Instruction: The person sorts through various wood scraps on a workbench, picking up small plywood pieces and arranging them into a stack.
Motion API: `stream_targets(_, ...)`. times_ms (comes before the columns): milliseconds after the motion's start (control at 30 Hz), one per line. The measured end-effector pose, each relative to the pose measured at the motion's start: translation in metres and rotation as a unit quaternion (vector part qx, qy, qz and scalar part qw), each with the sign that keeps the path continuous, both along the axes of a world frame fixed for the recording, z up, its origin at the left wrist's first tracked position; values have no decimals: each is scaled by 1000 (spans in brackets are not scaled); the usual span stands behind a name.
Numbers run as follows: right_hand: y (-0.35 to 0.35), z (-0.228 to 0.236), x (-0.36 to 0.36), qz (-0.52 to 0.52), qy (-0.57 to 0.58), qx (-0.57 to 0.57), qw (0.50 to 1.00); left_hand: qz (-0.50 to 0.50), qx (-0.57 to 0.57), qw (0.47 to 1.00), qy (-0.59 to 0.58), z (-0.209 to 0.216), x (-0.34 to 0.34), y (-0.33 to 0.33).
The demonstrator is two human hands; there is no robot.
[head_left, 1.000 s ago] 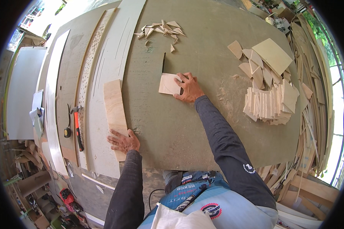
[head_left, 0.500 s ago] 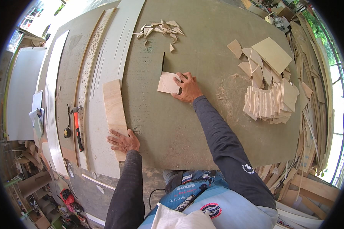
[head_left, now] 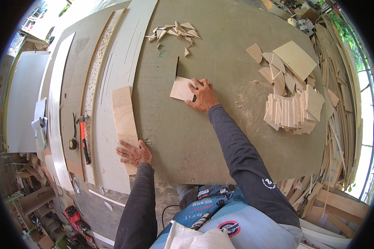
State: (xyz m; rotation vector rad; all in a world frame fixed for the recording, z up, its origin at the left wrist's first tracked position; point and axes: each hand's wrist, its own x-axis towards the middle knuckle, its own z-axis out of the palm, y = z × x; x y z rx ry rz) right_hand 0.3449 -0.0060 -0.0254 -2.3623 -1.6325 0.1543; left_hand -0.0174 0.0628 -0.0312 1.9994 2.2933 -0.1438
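Note:
My right hand (head_left: 203, 95) grips a small square piece of plywood (head_left: 181, 89) by its right side, fingers bent over the top. A curved line is faintly visible on the piece. Its upper edge meets the lower end of a thin dark upright strip (head_left: 177, 67) in the tabletop; I cannot tell whether this is a blade or a slot. My left hand (head_left: 135, 153) lies with fingers spread across the lower part of a long plywood strip (head_left: 124, 114), resting on a pale board (head_left: 116, 74).
Triangular offcuts (head_left: 176, 31) lie at the far side of the brown tabletop (head_left: 187, 145). At right stand a row of plywood pieces (head_left: 293, 108) and a loose pile (head_left: 278, 74). A hammer (head_left: 84, 139) and tape measure (head_left: 72, 143) lie left. Stacked wood scraps (head_left: 336, 83) line the right edge.
My right hand and the small plywood piece have shifted very slightly left. My left hand stays in place on the plywood strip.

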Motion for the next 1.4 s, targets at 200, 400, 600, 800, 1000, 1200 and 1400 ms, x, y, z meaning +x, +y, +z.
stream_targets(200, 1, -1, -3, -6, -1, 12, 1000, -3, -10, 1000, -1, 2, 0, 0)
stream_targets(400, 0, -6, -3, -4, 1, 25, 1000, -6, -5, 1000, -1, 3, 1, 0)
stream_targets(600, 1, -8, -4, -5, 11, 28, 1000, -3, -6, 1000, 0, 3, 0, 1)
stream_targets(800, 3, -4, -3, -10, 23, 28, 999, -2, -6, 1000, 5, 3, -1, 0)
stream_targets(1000, 7, -4, 1, -14, 20, 18, 1000, -5, -1, 1000, -3, 5, 1, 0)
stream_targets(1200, 11, -2, 8, -17, 16, 9, 1000, -6, 2, 1000, -1, 1, 0, 1)
stream_targets(1400, 17, 3, 14, -18, 23, 33, 999, -9, 14, 1000, 0, 0, -1, 0)
